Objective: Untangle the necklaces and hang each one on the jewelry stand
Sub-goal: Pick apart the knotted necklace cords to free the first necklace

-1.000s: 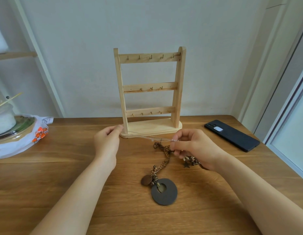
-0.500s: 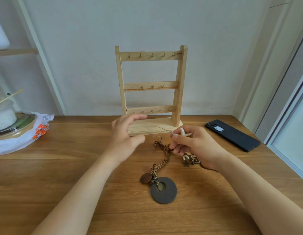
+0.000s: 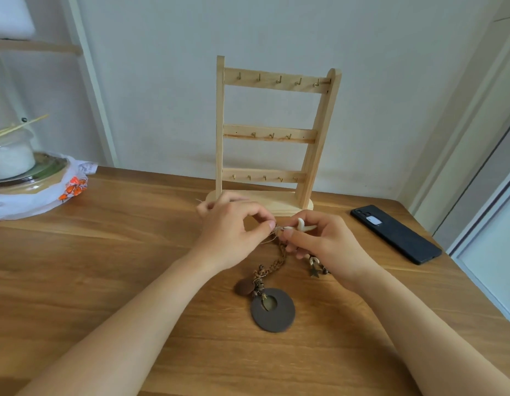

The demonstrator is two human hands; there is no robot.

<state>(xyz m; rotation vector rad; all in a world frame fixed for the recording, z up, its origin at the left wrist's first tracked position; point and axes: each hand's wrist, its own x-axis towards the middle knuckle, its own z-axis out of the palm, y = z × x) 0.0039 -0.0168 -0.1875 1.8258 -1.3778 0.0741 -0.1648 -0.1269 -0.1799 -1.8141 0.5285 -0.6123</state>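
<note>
A wooden jewelry stand (image 3: 273, 132) with three rows of small hooks stands at the back of the table; nothing hangs on it. In front of it my right hand (image 3: 322, 244) pinches a thin cord necklace with a white pendant (image 3: 302, 225). My left hand (image 3: 233, 227) pinches the same thin cord right beside it, fingertips almost touching. A brown braided necklace (image 3: 276, 261) trails down from between the hands to a dark round disc pendant (image 3: 273, 310) and a small brown bead on the table. Beads and a star charm (image 3: 315, 271) show under my right hand.
A black phone (image 3: 396, 234) lies on the table to the right. At the far left a glass bowl (image 3: 22, 172) sits on a white plastic bag with orange print. The wall is close behind the stand, and the table's right edge runs near the phone.
My left hand has moved right from the stand's base and closed on the cord next to my right hand. The white pendant has come up between my right fingers. The camera has shifted closer.
</note>
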